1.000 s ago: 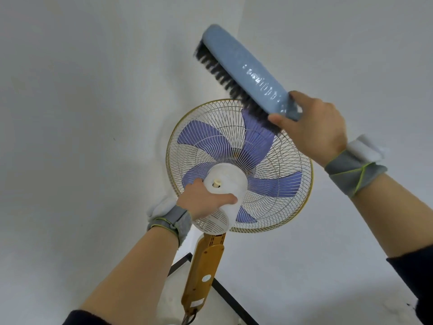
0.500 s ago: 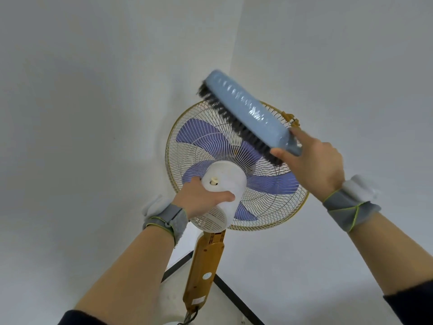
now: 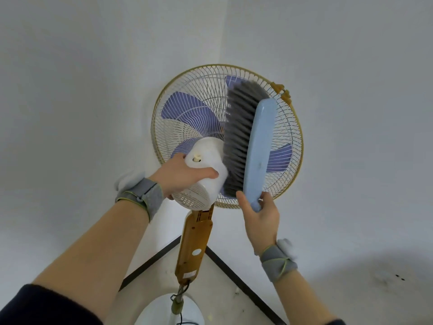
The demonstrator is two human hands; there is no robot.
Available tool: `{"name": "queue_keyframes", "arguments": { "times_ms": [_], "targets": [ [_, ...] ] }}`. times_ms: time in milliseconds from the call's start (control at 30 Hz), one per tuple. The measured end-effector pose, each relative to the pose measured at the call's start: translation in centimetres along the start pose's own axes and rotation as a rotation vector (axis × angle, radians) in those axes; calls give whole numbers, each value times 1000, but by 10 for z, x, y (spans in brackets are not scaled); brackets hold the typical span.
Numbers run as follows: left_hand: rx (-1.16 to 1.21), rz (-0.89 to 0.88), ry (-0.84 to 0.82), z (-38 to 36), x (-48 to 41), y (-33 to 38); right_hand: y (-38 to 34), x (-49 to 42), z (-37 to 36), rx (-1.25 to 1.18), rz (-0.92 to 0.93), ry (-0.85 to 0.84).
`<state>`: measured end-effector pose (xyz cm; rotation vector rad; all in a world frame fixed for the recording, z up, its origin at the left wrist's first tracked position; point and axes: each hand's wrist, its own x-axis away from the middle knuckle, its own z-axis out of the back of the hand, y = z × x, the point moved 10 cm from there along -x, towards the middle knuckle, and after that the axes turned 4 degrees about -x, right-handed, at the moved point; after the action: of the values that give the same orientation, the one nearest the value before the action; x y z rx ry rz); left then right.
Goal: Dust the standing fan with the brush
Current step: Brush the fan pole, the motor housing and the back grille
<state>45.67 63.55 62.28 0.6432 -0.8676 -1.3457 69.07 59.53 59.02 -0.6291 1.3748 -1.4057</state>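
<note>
A standing fan (image 3: 187, 118) with a white wire cage, gold rim and purple blades faces away from me in a room corner. Its white motor housing (image 3: 206, 184) points toward me, and my left hand (image 3: 181, 175) grips that housing from the left. My right hand (image 3: 261, 219) holds the handle of a light-blue brush (image 3: 259, 146) with dark grey bristles. The brush stands nearly upright against the rear cage, its bristles pressed on the wires just right of the housing.
The fan's brown control neck (image 3: 194, 245) runs down to a white round base (image 3: 164, 310) on the floor. White walls meet behind the fan, with a dark skirting strip (image 3: 236, 273) along the floor. A gold clip (image 3: 282, 91) sits on the cage rim at upper right.
My right hand has swung the brush down from above the fan and turned it upright, so the bristles now lie on the rear cage. My left hand stays on the housing.
</note>
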Motion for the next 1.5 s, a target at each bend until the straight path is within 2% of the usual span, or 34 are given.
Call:
{"name": "queue_keyframes", "arguments": {
  "times_ms": [233,467,800,933,1067,1167,1300,1500],
  "targets": [
    [-12,-20,3,1,9,8,53,-5,-38,-26,-66,-62],
    [-40,6,48,-2,10,6,102,-8,-42,69,-150,-121],
    [-49,33,62,2,11,6,162,23,1,141,-339,-28],
    [-40,53,41,-2,11,6,145,28,13,75,-257,-3],
    [-48,59,45,-6,10,9,91,16,-16,-37,-155,-77],
    [-65,53,50,-5,10,9,70,2,-32,-72,-130,-64],
    [-90,55,38,4,12,5,91,1,-29,-8,-195,-51],
    [-98,35,20,7,12,8,116,5,-6,82,-185,-22]
  ]
}}
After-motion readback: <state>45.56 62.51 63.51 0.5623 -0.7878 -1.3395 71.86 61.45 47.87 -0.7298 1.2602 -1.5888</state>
